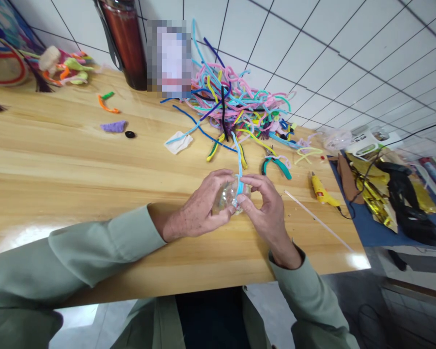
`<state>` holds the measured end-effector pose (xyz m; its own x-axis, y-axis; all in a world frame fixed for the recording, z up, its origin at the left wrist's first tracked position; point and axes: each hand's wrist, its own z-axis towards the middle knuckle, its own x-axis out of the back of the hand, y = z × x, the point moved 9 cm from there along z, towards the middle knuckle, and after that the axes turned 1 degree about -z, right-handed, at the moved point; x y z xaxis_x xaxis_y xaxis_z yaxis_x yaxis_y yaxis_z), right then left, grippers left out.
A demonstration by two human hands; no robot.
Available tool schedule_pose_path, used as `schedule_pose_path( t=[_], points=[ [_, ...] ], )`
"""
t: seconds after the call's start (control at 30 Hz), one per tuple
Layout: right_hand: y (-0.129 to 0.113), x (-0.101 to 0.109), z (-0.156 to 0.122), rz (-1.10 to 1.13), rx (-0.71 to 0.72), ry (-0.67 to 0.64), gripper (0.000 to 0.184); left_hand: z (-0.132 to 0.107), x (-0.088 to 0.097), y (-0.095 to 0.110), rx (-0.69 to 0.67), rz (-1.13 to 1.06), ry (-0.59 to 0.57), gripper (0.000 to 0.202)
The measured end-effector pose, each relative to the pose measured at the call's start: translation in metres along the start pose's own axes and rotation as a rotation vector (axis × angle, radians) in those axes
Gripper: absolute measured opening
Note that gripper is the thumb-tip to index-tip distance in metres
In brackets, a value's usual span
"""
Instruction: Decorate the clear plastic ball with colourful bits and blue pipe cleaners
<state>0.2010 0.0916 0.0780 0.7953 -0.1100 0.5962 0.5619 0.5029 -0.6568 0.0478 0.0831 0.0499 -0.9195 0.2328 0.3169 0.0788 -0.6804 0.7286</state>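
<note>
Between my hands, above the front part of the table, is a small clear round container [223, 198], perhaps plastic. My left hand [207, 206] is wrapped round its left side. A light blue pipe cleaner [239, 162] runs across the container, its free end pointing toward the back of the table. My right hand [263, 201] pinches the pipe cleaner against the container with thumb and fingers. Part of the container is hidden behind my fingers. Beyond my hands lie yellow-and-green handled pliers [215, 149] and teal-handled pliers [281, 167].
A tangled heap of pipe cleaners [236, 99] lies against the tiled wall, beside a dark red flask [127, 46]. To the right are a yellow glue gun [321, 189] with its cord and a glue stick [318, 220]. A black disc [130, 134] and purple piece [114, 126] lie left.
</note>
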Motion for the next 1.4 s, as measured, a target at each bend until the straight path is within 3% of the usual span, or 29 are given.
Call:
schedule_pose_path(
  t=[1.4],
  points=[
    [-0.0062, 0.0024, 0.0015, -0.034, 0.0, -0.012, 0.025, 0.0011, -0.0005, -0.0007, 0.017, 0.009, -0.005, 0.056]
  ],
)
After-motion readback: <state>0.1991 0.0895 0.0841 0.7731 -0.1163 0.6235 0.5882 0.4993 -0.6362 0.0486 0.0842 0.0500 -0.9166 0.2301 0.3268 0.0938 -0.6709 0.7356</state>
